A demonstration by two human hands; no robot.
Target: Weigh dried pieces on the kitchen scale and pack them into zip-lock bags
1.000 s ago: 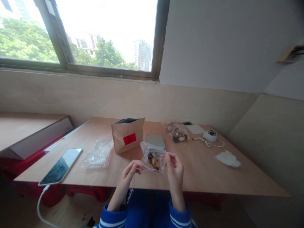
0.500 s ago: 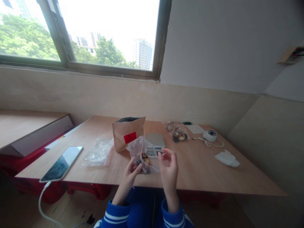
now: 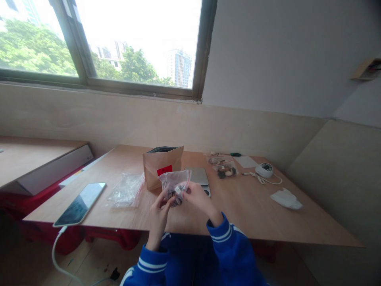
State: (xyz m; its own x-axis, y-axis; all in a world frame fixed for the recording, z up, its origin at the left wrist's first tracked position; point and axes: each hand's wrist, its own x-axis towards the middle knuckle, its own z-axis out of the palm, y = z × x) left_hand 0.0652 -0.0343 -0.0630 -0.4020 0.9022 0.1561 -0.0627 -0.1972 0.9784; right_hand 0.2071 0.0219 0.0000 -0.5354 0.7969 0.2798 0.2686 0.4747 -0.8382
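Note:
A small clear zip bag [image 3: 175, 180] with dark and brown pieces and a white label inside is held up over the front of the table. My left hand [image 3: 160, 204] is closed around its lower left part, thumb in front. At the bag's right side, my right hand [image 3: 199, 194] is closed on the edge near the red zip strip; its fingertips are partly hidden. Just behind stands a brown paper pouch [image 3: 151, 169] with a red label, its top open. A flat scale [image 3: 200, 175] lies behind my right hand and is partly covered by it.
On the left lie a stack of clear bags [image 3: 125, 190] and a phone [image 3: 80, 204] on a white cable [image 3: 55, 250]. Toward the back right are filled zip bags [image 3: 226, 171], a green-handled tool [image 3: 235, 154], a white dome camera [image 3: 264, 170] and a crumpled white tissue [image 3: 286, 198].
My right hand has moved left and in against the bag, with the wrist turned. The bag's mouth, spread wide before, is now narrower, and the bag has turned and risen slightly.

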